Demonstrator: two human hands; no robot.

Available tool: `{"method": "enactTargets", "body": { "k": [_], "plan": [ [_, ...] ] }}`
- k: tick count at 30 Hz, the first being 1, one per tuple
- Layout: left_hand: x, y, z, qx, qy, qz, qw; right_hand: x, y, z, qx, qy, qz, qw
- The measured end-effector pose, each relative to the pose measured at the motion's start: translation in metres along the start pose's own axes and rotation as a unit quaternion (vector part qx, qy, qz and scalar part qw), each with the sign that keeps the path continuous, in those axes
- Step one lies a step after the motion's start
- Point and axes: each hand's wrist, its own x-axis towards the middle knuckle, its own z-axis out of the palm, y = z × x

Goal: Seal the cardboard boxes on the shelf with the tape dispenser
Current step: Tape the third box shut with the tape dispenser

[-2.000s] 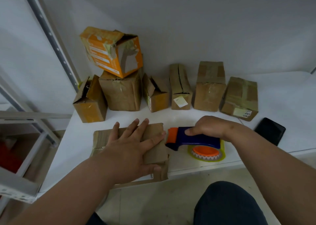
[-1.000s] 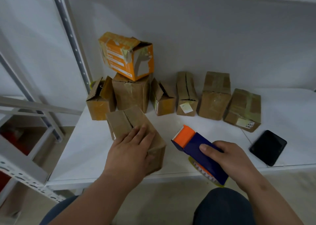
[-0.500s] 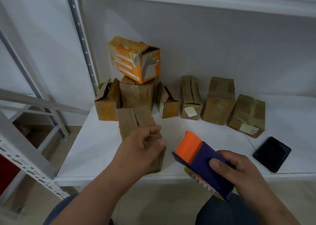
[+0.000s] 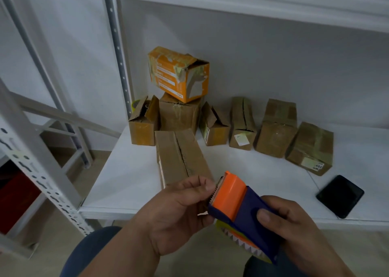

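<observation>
The right hand (image 4: 294, 226) grips the tape dispenser (image 4: 242, 211) by its dark blue body, fingers curled round it and the thumb lying across the upper face. The dispenser is held in the air in front of the white shelf (image 4: 126, 184), below the level of its front edge, with the orange head pointing up and to the left and the serrated cutter at that end. The orange and yellow tape roll shows under the blue body. The left hand (image 4: 181, 213) is at the orange head, thumb and forefinger drawn together at the cutter; whether they pinch a tape end cannot be told. The nearest cardboard box (image 4: 179, 156) stands on the shelf just behind the left hand, its two top flaps folded down with the centre seam showing no tape across it. Behind it, along the wall, stands a row of brown boxes: an open-flapped box (image 4: 143, 129) at the left, a larger box (image 4: 179, 116) carrying an orange box (image 4: 179, 74) tilted on top, a small box (image 4: 214, 127) with a raised flap, a narrow box (image 4: 242, 125) with a white label, a taped box (image 4: 277, 129), and a taped box with a printed label (image 4: 311, 148) at the right. A black phone (image 4: 340, 195) lies flat near the front edge at the right, well apart from the boxes. A perforated metal upright (image 4: 117, 51) rises at the rear left corner.
</observation>
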Motion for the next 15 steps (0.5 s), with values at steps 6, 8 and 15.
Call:
{"method": "enactTargets", "body": {
  "k": [6,8,15],
  "plan": [
    [-0.004,-0.001,-0.003,-0.020,0.023,-0.004,1.000,-0.003,-0.002,0.002,-0.003,-0.003,0.003,1.000],
    [-0.005,-0.001,-0.006,-0.040,0.023,-0.007,0.999,-0.003,-0.004,0.001,-0.015,-0.002,-0.003,1.000],
    [-0.011,0.004,-0.011,0.023,0.052,-0.002,0.998,-0.007,-0.020,0.000,-0.142,0.003,-0.031,0.989]
  ]
}}
